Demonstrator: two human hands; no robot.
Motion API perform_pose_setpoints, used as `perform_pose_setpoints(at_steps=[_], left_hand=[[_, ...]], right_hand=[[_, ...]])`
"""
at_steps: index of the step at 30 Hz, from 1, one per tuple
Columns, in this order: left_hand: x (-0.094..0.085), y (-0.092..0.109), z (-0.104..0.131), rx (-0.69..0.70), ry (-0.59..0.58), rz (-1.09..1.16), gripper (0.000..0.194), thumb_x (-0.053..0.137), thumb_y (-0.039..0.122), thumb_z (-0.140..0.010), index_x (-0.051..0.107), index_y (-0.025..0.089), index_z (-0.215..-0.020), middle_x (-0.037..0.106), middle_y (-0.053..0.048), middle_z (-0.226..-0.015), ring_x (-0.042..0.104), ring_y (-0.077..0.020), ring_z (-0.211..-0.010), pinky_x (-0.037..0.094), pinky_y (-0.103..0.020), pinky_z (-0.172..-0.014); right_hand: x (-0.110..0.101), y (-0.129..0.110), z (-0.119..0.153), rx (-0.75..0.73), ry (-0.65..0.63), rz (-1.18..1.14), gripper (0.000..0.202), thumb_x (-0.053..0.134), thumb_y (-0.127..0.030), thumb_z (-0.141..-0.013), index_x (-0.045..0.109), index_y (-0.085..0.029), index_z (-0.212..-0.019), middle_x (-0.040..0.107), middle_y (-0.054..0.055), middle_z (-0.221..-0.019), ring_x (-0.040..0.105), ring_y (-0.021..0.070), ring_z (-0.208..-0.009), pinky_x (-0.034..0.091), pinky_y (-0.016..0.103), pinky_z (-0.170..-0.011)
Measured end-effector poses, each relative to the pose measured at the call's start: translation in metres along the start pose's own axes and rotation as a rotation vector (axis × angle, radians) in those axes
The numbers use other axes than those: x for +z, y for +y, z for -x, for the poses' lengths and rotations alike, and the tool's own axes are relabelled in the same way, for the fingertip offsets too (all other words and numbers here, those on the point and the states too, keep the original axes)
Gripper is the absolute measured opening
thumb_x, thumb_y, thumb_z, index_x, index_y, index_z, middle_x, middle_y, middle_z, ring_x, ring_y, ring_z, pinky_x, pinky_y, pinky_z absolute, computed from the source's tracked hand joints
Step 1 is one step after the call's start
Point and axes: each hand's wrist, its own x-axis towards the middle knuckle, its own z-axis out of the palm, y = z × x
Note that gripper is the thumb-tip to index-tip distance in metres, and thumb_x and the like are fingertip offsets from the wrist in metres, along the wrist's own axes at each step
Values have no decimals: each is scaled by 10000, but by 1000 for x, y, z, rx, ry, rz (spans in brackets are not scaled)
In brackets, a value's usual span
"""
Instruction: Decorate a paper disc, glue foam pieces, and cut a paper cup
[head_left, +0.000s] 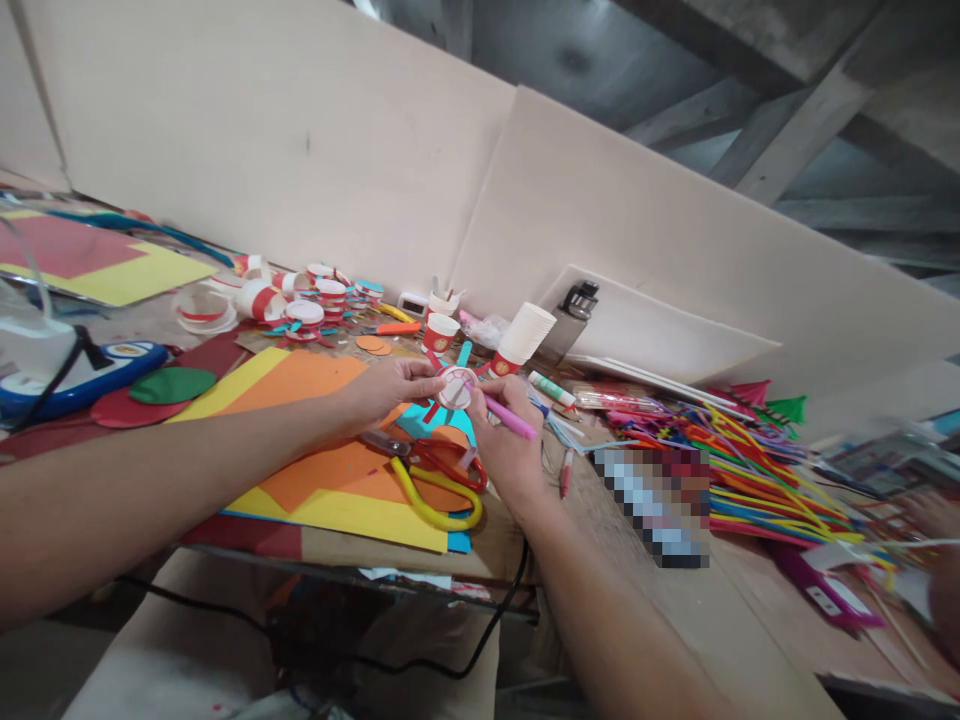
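Observation:
My left hand (390,390) pinches the edge of a small round paper-cup piece (455,388), whose pale disc carries pink lines and which has blue and red paper strips sticking out around it. In my right hand (510,440) is a pink pen (510,416), held close against the disc's right side; its tip is hidden by my fingers. Below both hands lie scissors with red and yellow handles (435,500), on top of orange paper (315,480) and yellow paper (360,522).
Stacked paper cups (525,335) stand behind my hands. Several cut cup pieces (304,315) sit at the back left. Colourful pipe cleaners (750,470) spread over the right side. A black cable (480,640) hangs below the table edge. Another person's hand (934,515) shows at far right.

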Motion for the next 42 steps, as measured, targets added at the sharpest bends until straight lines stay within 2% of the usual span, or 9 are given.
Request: perform_pose_setpoints(at_steps=[14,42], left_hand=[[0,2,0,7,-33,68,351,715,459,-712,703,158,-892,700,-43,-874,604,-145,-772,458,-283,-763],[0,3,0,25,-10,-10,353,692,481,-719,696,161,-867,687,-32,-853,585,-149,-758,444,-271,-737]], right_hand=[[1,4,0,-41,-1,10,129,559,-207,-845,529,-205,-720,565,-25,-671,497,110,-604,408,246,-598],[-1,2,0,-34,7,10,150,545,-192,-824,497,-213,-683,527,-36,-632,469,108,-577,401,242,-572]])
